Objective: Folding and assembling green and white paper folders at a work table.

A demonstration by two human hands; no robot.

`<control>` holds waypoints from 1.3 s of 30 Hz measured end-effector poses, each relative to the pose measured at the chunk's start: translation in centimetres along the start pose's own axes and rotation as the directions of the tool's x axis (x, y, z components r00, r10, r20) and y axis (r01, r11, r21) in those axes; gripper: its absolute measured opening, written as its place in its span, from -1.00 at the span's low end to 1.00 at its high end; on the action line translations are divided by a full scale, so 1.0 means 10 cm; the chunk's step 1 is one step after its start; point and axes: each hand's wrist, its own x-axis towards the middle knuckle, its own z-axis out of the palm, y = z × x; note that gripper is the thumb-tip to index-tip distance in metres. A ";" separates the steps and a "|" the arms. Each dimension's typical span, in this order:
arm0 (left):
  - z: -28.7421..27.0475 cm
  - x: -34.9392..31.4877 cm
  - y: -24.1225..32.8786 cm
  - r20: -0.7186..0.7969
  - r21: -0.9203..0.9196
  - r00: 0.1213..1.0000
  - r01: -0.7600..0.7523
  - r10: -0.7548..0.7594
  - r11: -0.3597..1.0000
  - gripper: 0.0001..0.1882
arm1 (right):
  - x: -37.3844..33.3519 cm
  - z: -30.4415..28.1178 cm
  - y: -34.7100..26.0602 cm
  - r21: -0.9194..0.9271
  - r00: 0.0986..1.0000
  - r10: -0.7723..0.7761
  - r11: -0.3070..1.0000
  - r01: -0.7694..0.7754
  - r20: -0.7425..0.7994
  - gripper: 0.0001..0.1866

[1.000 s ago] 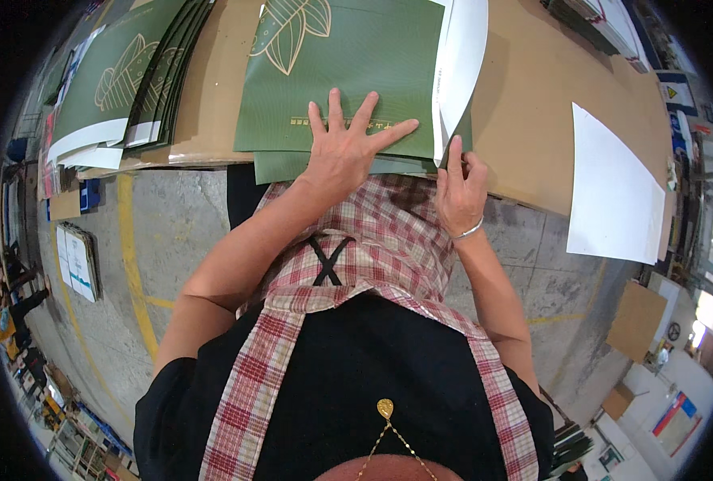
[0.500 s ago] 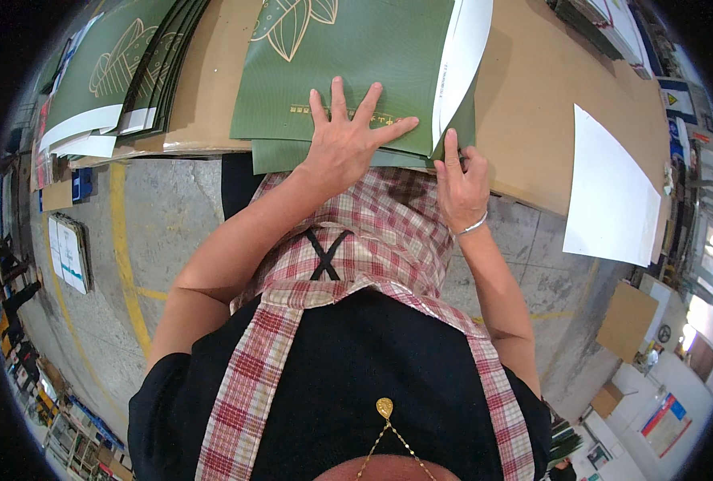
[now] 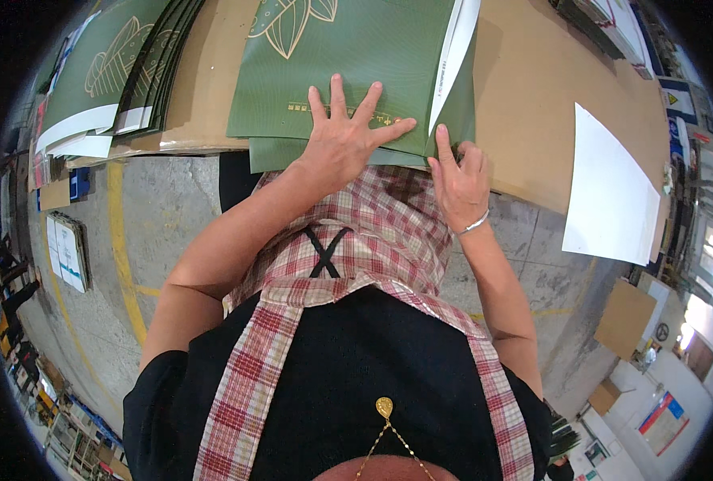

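A flat green paper bag [image 3: 348, 64] with a gold leaf print lies on the brown table [image 3: 533, 96], its near edge hanging over the table's front. My left hand [image 3: 344, 136] presses flat on it with fingers spread. My right hand [image 3: 459, 180] pinches the bag's lower right corner, where the side panel [image 3: 453, 60] stands folded up and shows its white inside.
A stack of flat green bags [image 3: 124, 72] with white edges lies at the left of the table. A white sheet [image 3: 609, 192] hangs over the table's right edge. Below are a grey floor with a yellow line [image 3: 120, 256], cardboard pieces [image 3: 623, 317] and my checked apron.
My head has shifted a little, so the table sits higher in the picture. Both hands stay on the bag in nearly the same grip.
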 end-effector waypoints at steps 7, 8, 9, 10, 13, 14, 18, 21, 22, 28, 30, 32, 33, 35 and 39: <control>-0.19 0.02 0.00 0.113 -0.057 0.993 -0.012 0.018 0.998 -0.36 | 0.07 -0.11 0.00 0.035 0.997 0.013 0.999 -0.016 0.080 -0.35; -0.14 0.04 0.00 0.027 -0.135 0.998 -0.044 0.048 0.990 -0.38 | 0.08 -0.11 0.01 0.053 0.994 0.013 0.998 -0.018 0.105 -0.37; -0.16 0.08 0.02 -0.062 -0.210 0.996 -0.082 0.071 0.974 -0.32 | 0.09 -0.12 0.02 0.070 0.991 0.012 0.997 -0.021 0.130 -0.38; -0.17 0.14 0.06 -0.066 -0.211 0.995 -0.082 0.070 0.974 -0.32 | 0.10 -0.12 0.01 0.066 0.991 0.010 0.998 -0.018 0.130 -0.38; -0.17 0.37 0.27 0.162 -0.201 0.981 0.143 -0.111 0.969 -0.24 | 0.13 -0.15 -0.01 0.079 0.988 0.009 0.997 -0.022 0.156 -0.40; -0.14 0.38 0.33 0.103 -0.123 0.986 0.144 -0.131 0.982 -0.22 | 0.13 -0.16 -0.01 0.075 0.985 0.009 0.997 -0.022 0.174 -0.41; -0.06 0.40 0.33 0.060 -0.003 0.991 0.121 -0.121 0.993 -0.17 | 0.22 -0.20 0.04 0.206 0.974 0.010 0.977 -0.059 0.227 -0.47; -0.07 0.42 0.31 0.171 0.007 0.984 0.058 -0.058 0.998 -0.10 | 0.50 -0.16 0.08 0.256 0.995 0.099 0.962 -0.094 -0.008 -0.44; -0.07 0.42 0.31 0.168 0.006 0.984 0.056 -0.056 0.998 -0.10 | 0.65 -0.09 0.13 0.265 0.992 0.115 0.959 -0.100 -0.041 -0.36; 0.09 0.33 0.31 0.089 -0.129 0.987 0.143 -0.132 0.981 -0.03 | 0.82 0.43 0.46 0.236 0.998 0.008 0.971 -0.020 0.054 -0.30; 0.10 0.34 0.29 0.069 -0.099 0.990 0.132 -0.125 0.986 -0.02 | 0.82 0.45 0.47 0.208 0.998 -0.006 0.978 -0.006 0.055 -0.30; 0.08 0.35 0.31 0.083 -0.094 0.988 0.135 -0.128 0.986 -0.02 | 0.82 0.45 0.46 0.178 0.995 0.021 0.983 -0.038 0.098 -0.30; 0.08 0.35 0.31 0.099 -0.092 0.987 0.137 -0.128 0.986 -0.02 | 0.83 0.45 0.46 0.176 0.995 0.022 0.984 -0.039 0.101 -0.30; 0.07 0.37 0.29 0.107 -0.093 0.987 0.133 -0.123 0.987 -0.02 | 0.84 0.44 0.46 0.127 0.990 0.026 0.991 -0.043 0.138 -0.31; 0.06 0.37 0.28 0.138 -0.096 0.984 0.129 -0.115 0.987 -0.03 | 0.86 0.49 0.48 0.074 0.981 0.032 0.996 -0.047 0.190 -0.31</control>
